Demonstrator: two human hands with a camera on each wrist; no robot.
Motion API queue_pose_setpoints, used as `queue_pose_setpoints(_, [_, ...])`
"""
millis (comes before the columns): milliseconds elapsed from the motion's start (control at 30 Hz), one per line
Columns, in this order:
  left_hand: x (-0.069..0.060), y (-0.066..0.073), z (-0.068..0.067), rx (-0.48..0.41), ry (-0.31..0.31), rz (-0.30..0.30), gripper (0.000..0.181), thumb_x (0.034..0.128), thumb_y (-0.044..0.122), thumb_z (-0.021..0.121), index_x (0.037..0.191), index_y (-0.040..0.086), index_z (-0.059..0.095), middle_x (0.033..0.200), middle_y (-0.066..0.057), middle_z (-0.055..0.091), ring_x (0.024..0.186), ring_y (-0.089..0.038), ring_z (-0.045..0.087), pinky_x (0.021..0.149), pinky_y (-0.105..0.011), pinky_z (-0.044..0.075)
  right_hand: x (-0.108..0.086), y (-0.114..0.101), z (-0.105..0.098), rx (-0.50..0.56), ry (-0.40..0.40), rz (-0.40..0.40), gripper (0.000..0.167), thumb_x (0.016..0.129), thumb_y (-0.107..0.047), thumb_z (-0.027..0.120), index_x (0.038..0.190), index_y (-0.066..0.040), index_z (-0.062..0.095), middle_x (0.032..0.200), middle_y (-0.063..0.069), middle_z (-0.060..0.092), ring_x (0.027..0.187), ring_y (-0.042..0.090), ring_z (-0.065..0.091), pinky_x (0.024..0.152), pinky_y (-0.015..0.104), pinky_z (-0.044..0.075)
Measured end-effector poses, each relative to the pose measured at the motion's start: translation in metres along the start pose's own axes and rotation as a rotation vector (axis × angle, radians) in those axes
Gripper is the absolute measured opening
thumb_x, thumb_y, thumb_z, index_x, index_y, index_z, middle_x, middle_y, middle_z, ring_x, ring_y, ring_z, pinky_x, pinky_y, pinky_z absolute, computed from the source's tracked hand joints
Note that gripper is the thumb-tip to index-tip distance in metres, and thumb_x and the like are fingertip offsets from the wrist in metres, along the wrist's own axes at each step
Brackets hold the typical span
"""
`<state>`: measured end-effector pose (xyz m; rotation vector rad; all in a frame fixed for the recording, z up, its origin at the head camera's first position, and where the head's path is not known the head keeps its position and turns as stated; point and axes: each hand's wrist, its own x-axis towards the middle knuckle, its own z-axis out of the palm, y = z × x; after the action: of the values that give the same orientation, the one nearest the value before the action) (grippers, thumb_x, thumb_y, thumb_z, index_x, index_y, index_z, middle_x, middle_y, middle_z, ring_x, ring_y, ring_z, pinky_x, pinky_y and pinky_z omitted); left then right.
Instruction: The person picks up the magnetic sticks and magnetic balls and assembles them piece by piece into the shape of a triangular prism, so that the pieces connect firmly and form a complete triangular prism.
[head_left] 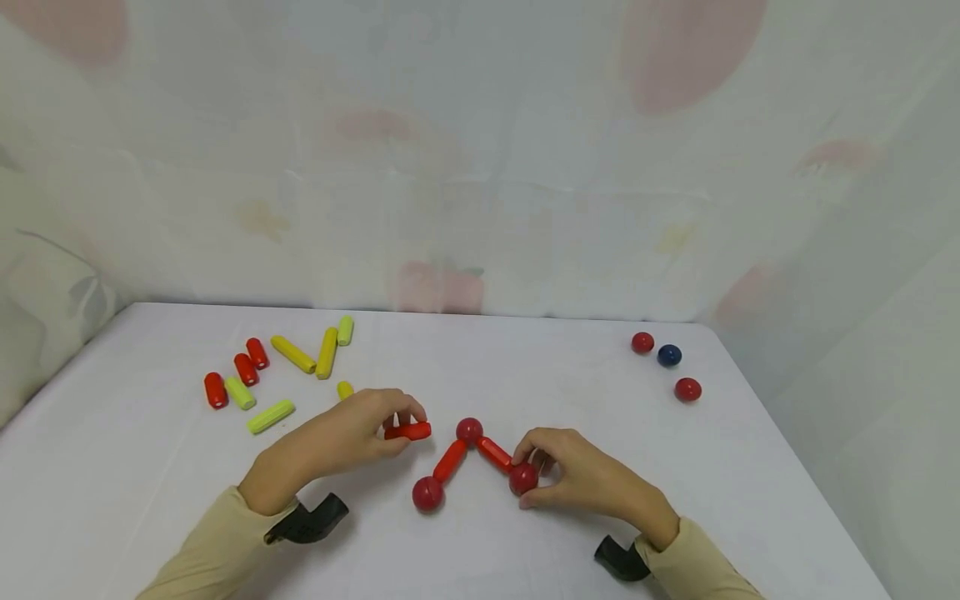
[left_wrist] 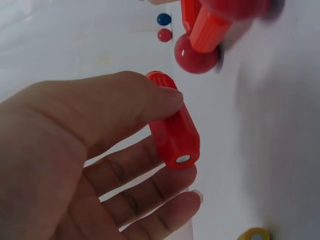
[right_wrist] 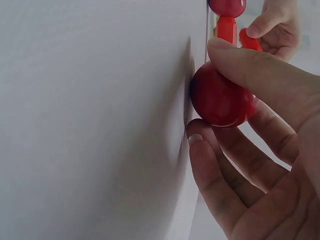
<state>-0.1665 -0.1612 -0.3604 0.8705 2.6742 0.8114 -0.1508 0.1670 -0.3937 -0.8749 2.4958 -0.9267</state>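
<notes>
My left hand pinches a short red rod between thumb and fingers; a silvery disc shows in the rod's end. To its right lies a V of red balls and red rods: an apex ball, a left rod leading to a near-left ball, and a right rod leading to a right-hand ball. My right hand grips that right-hand ball with thumb and fingers. The held rod is apart from the V.
At the left lie several loose rods: red, light green and yellow. A yellow rod end peeks out behind my left hand. Two red balls and a blue ball sit at the back right of the white table.
</notes>
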Motion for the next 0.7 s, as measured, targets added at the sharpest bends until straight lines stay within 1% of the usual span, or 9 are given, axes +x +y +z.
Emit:
queue_pose_setpoints(233, [0.002, 0.01, 0.009, -0.001, -0.014, 0.034, 0.025, 0.0866, 0.009, 0.073, 0.111, 0.014, 0.068, 0.089, 0.008, 0.063, 0.078, -0.006, 0.054, 0.067, -0.018, 0.05, 0.0, -0.002, 0.003, 0.007, 0.01, -0.002, 0.035, 0.078, -0.025, 0.085, 0.105, -0.021, 0.065, 0.099, -0.013, 0.065, 0.088, 0.003, 0.058, 0.079, 0.022, 0.052])
queue_pose_setpoints(400, [0.005, 0.019, 0.015, -0.009, -0.03, 0.035, 0.026, 0.0869, 0.013, 0.074, 0.113, 0.013, 0.069, 0.09, 0.009, 0.063, 0.081, -0.006, 0.055, 0.071, -0.019, 0.052, 0.0, -0.001, 0.003, 0.014, 0.01, 0.0, 0.035, 0.077, -0.026, 0.086, 0.105, -0.021, 0.064, 0.098, -0.013, 0.065, 0.088, 0.004, 0.058, 0.079, 0.022, 0.052])
queue_pose_setpoints(500, [0.006, 0.025, 0.018, -0.021, -0.04, 0.05, 0.028, 0.0872, 0.014, 0.074, 0.115, 0.013, 0.069, 0.092, 0.008, 0.064, 0.083, -0.006, 0.055, 0.073, -0.021, 0.053, 0.0, 0.0, 0.003, 0.022, 0.004, 0.005, 0.036, 0.077, -0.027, 0.086, 0.105, -0.022, 0.064, 0.098, -0.013, 0.065, 0.088, 0.004, 0.057, 0.078, 0.022, 0.052])
queue_pose_setpoints(700, [0.006, 0.036, 0.027, -0.042, -0.061, 0.057, 0.028, 0.0876, 0.017, 0.075, 0.115, 0.015, 0.071, 0.096, 0.01, 0.064, 0.086, -0.006, 0.055, 0.075, -0.021, 0.053, 0.001, 0.0, 0.002, 0.029, -0.003, 0.015, 0.036, 0.077, -0.025, 0.086, 0.105, -0.021, 0.064, 0.098, -0.013, 0.065, 0.087, 0.004, 0.057, 0.079, 0.022, 0.052])
